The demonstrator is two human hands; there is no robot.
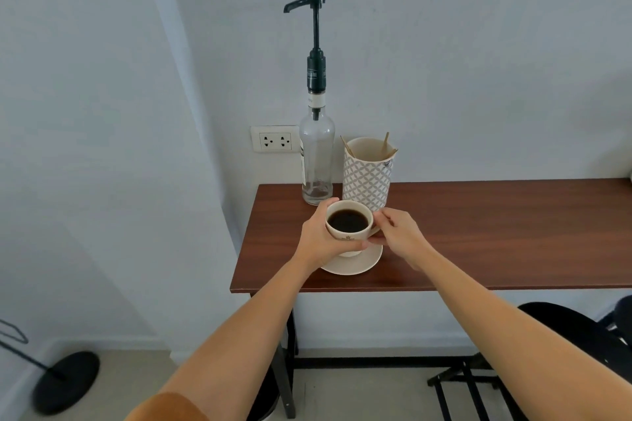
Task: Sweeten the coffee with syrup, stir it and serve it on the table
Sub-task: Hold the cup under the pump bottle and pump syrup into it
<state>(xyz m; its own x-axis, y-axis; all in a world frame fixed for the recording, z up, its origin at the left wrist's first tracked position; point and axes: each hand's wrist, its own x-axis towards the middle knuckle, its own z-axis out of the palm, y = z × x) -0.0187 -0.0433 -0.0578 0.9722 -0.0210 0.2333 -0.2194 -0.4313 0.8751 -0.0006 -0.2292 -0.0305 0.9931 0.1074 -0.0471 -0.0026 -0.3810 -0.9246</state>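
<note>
- Cup (348, 223): cream, round, small dark logo on the near side, filled w/ black coffee nearly to the rim. Sits over a cream saucer (359, 261) near the table's front-left corner; can't tell if its base touches the saucer or is just lifted.
- Left hand (323, 237): fingers wrapped round the cup's left side, thumb along the lower front – gripping the cup.
- Right hand (398, 232): fingers pinched at the cup's right side, where a handle would be; handle itself hidden, so grip is on the cup, exact hold unclear.
- Syrup bottle (316, 161): clear glass, nearly empty, only a little liquid at the bottom; tall dark pump (316, 31) w/ spout pointing left. Stands at the table's back-left corner, just behind the cup.
- Holder (367, 174): white w/ grey diamond pattern, beside the bottle on its right, along the back edge. Wooden stir sticks (386, 145) lean inside it.
- Table (496, 232): dark reddish wood top, black metal legs, back edge against the wall.
- Room: pale wall w/ a white double socket (275, 139) left of the bottle; light floor; black round stand base (66, 383) at lower left; black chair (581, 328) at lower right.
- Rust-coloured sleeve (171, 408) on the left arm at the bottom edge.
</note>
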